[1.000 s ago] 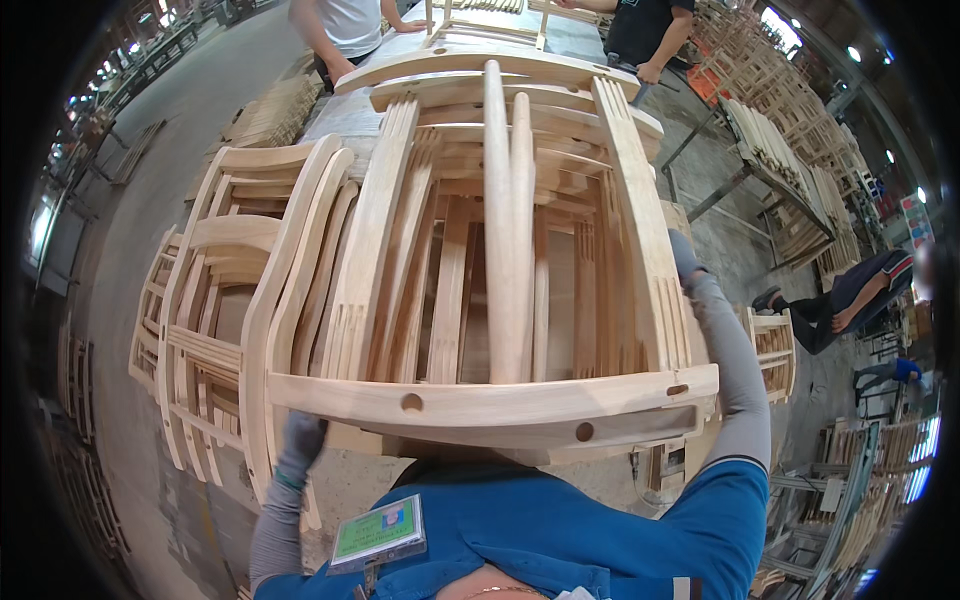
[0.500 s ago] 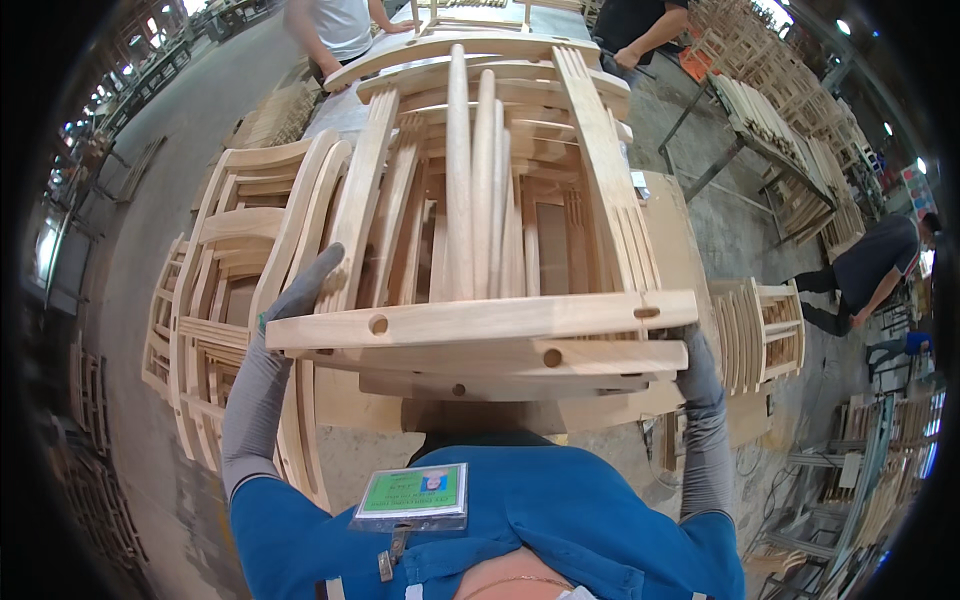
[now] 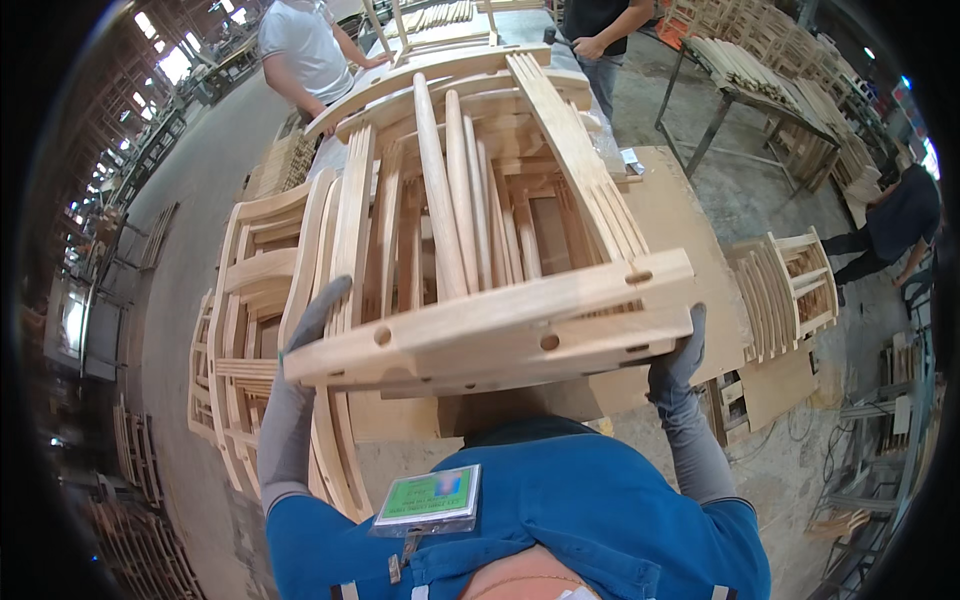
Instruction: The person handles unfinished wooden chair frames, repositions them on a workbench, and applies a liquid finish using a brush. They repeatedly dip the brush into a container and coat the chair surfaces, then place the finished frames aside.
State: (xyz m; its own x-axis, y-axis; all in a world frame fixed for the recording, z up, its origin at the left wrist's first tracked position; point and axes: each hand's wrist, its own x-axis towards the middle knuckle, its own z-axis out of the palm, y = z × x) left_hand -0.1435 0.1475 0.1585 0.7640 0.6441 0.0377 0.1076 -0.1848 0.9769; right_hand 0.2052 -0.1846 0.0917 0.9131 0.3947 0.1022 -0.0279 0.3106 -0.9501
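Observation:
In front of me is a stack of pale wooden chair frames (image 3: 440, 200), with curved rails at the far end and round spindles running lengthwise. Its nearest rail (image 3: 500, 313) has mortise holes and lies at a slant, its right end higher in the picture. My left hand (image 3: 318, 312), in a grey glove, grips the stack's left side close to the near corner. At the right end of the near rails, my gloved right hand (image 3: 684, 352) is closed round them, thumb uppermost. Palms and some fingers are hidden by the wood.
More chair frames (image 3: 262, 270) lean at my left, and another stack (image 3: 785, 290) stands at right. Beneath is a cardboard sheet (image 3: 690, 220). Two people stand at the far table, one with a mallet (image 3: 560, 40). A metal-legged table (image 3: 735, 95) holds wooden parts.
The near rails have tipped, right end up and left end down in the picture. My right hand has shifted with them, its thumb now showing. Both hands keep their hold.

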